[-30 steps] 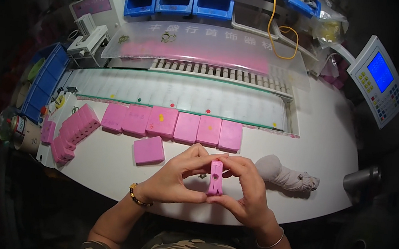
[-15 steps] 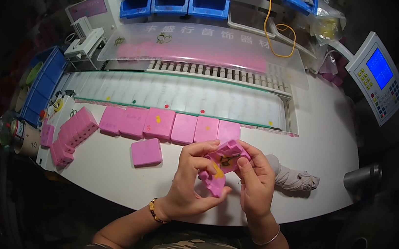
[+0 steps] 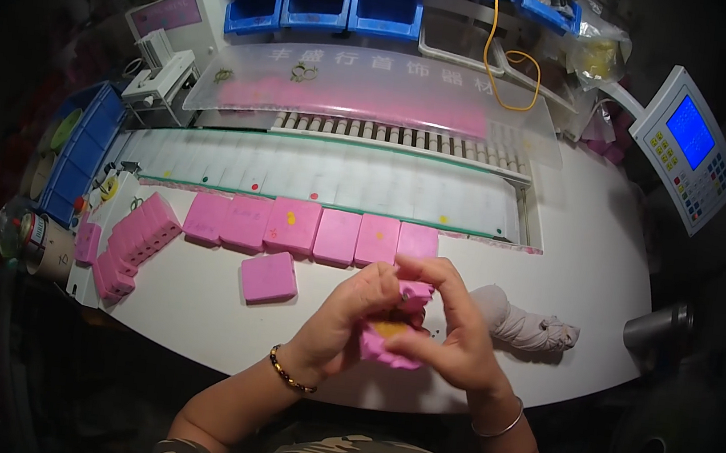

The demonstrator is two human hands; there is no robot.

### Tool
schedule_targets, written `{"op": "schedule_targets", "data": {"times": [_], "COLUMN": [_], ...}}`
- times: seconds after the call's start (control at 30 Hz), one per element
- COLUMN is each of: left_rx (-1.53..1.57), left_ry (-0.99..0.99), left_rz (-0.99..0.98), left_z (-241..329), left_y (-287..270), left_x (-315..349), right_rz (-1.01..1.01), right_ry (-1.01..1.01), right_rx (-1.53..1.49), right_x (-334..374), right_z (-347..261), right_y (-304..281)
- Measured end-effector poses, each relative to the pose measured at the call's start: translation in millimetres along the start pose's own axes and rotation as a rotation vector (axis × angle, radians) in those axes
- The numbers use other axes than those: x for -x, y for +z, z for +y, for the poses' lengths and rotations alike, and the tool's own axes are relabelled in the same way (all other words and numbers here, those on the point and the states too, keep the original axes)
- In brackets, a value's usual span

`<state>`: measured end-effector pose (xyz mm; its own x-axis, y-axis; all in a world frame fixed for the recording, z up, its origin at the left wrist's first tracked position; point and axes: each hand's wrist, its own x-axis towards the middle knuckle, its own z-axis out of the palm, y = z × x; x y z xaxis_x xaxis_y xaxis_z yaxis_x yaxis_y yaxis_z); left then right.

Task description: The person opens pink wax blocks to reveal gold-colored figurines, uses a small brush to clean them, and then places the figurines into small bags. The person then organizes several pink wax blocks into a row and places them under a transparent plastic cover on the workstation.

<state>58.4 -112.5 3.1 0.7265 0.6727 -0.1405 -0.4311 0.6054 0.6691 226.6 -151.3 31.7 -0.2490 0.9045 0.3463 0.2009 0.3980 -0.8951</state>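
A pink rubber mold (image 3: pixel 391 353) with a yellow patch is held between both hands above the white table's near part. It is bent, with an upper lump near the fingertips and a lower flap. My left hand (image 3: pixel 336 320) grips its left side, fingers curled. My right hand (image 3: pixel 464 341) arches over the other side, its thumb pressed on the lower flap and its fingers at the top. The fingers cover much of the mold, so its inside is hidden. Left of the hands lies a single pink block mold (image 3: pixel 268 277). Beyond them stretches a row of pink block molds (image 3: pixel 294 227).
A white belt (image 3: pixel 325 168) with coloured dots runs behind the row. More pink blocks (image 3: pixel 133 241) stand stacked at left, beside a blue crate (image 3: pixel 84 159). A grey cloth bundle (image 3: pixel 538 328) lies right of my hands. A keypad panel (image 3: pixel 687 147) rises at far right.
My hands have turned and folded the mold, hiding the green-looking bits seen inside it earlier. My right thumb has moved down onto the lower flap. The belt's dots have shifted left.
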Motion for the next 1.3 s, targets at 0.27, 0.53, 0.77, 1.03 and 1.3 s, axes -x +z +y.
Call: {"op": "schedule_targets", "data": {"times": [0.27,0.53,0.77,1.03,1.3], "left_rx": [0.201,0.170,-0.052,-0.101,-0.335], "left_ry": [0.039,0.110,0.284,0.176,0.229], "left_rz": [0.188,0.301,0.470,0.306,0.257], "left_z": [11.7,-1.8,-5.3,28.5,38.9], "left_y": [8.2,-0.1,-15.3,-14.4,-32.4], "left_x": [-13.2,-19.8,-28.5,-36.3,-44.7], "right_rz": [0.165,0.327,0.242,0.387,0.446], "right_ry": [-0.105,-0.195,-0.179,0.238,0.399], "right_rx": [0.405,0.668,0.338,-0.533,-0.667], "right_x": [7.1,-4.9,-13.5,-24.8,-36.2], "right_z": [0.6,-4.9,-4.8,15.9,37.0], "right_y": [18.3,14.4,7.5,-14.2,-12.8]}}
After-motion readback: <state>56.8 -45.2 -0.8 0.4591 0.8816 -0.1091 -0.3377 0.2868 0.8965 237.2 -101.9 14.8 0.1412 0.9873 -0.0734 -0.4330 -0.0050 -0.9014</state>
